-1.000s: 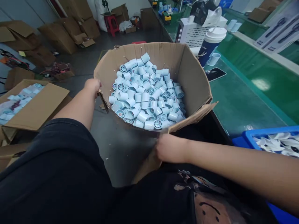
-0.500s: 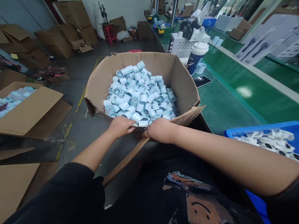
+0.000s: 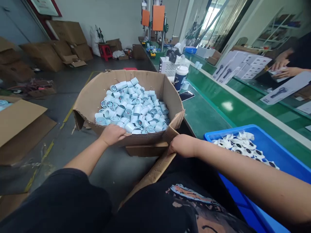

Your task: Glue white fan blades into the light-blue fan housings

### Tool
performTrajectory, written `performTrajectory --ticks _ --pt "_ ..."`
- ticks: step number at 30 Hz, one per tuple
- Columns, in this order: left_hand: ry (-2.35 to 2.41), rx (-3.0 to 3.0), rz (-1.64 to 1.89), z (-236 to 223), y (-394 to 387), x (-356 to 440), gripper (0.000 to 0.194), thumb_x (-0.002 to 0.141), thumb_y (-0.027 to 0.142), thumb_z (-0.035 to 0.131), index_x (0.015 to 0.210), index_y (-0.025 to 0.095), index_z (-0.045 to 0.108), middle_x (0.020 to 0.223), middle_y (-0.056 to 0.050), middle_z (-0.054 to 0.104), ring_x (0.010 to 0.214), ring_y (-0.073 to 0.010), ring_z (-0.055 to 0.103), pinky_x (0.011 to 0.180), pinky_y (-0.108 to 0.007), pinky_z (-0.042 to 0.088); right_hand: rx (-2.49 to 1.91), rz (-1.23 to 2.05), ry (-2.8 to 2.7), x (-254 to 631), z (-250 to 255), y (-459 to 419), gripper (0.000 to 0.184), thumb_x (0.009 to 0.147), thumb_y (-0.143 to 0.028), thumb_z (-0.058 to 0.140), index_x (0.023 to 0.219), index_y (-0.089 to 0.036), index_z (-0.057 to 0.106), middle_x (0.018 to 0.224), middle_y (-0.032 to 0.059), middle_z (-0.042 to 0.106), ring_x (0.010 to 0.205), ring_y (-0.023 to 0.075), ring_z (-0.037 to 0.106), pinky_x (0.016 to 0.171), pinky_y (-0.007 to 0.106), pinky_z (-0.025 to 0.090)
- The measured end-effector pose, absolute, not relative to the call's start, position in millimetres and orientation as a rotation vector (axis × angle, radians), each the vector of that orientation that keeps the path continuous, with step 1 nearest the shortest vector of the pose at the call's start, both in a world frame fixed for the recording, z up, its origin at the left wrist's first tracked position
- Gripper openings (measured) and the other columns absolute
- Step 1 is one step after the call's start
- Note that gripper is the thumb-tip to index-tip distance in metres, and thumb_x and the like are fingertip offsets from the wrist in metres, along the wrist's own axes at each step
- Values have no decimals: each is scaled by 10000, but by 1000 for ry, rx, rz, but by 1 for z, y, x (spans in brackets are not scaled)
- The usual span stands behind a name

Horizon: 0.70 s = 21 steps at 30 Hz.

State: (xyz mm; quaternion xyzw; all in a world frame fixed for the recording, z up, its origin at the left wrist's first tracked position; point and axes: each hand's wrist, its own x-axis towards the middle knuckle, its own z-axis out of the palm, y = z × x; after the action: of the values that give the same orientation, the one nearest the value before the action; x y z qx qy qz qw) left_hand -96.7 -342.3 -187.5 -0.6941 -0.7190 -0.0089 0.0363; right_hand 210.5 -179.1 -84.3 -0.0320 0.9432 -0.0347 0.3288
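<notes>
A: From the head camera, the cardboard box (image 3: pixel 155 97) is gripped on its near wall. The left hand (image 3: pixel 112 134) is curled over the rim, fingers hidden inside, closed on the cardboard.

B: And the right hand (image 3: pixel 181 145) is clamped on the loose flap (image 3: pixel 155 168) at the near right corner. Just beyond both grips, the pale blue plastic caps (image 3: pixel 132 105) are heaped deep.

A: The rim under the left grip looks torn and soft. A low, even hold would be advised, so the wall is not buckled and no caps are spilled over the edge.

B: Agreed; the load is best kept level between the two grips. To the right of the right hand, a blue bin (image 3: pixel 279 152) of white fan wheels (image 3: pixel 239 145) sits close, with the green bench (image 3: pixel 213 110) behind it.

A: Farther beyond, a cup (image 3: pixel 181 77) and a phone (image 3: pixel 186 95) are seen.
</notes>
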Motion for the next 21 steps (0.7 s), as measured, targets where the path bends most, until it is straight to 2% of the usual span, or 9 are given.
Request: performTrajectory --ticks 10,15,17,18,21 --pt "-2247 -2099 25 -184 -332 -103 244 876 361 564 683 227 634 740 -78 698 812 -245 653 710 -321 397 285 -257 2417 278 -52 -138 264 864 -8 589 1049 -153 710 959 37 706 877 171 655 839 350 513" --pt "-2275 -2093 42 -183 -334 -102 243 900 353 569 711 211 626 751 -60 683 813 -219 636 737 -323 424 365 -518 2425 286 -34 -110 144 731 -12 615 769 -118 705 697 2 643 639 110 547 666 236 435" --pt "-2306 -2088 53 -184 -334 -103 250 924 367 566 762 189 632 789 -44 672 825 -202 627 782 -343 451 452 -679 2414 297 -22 -90 58 695 -104 644 679 -119 698 620 -7 611 599 110 535 606 214 423" --pt "-2324 -2084 54 -185 -333 -103 257 934 379 567 792 176 635 813 -37 667 835 -195 624 808 -358 464 509 -763 2417 304 -16 -80 76 685 -181 665 659 -119 700 619 0 620 608 124 556 602 215 441" --pt "-2378 -2060 26 -183 -333 -103 276 942 405 575 832 162 644 858 -31 674 866 -185 633 862 -390 486 695 -979 2524 323 -3 -57 335 623 -450 716 683 -120 718 722 54 687 698 197 639 664 273 530"
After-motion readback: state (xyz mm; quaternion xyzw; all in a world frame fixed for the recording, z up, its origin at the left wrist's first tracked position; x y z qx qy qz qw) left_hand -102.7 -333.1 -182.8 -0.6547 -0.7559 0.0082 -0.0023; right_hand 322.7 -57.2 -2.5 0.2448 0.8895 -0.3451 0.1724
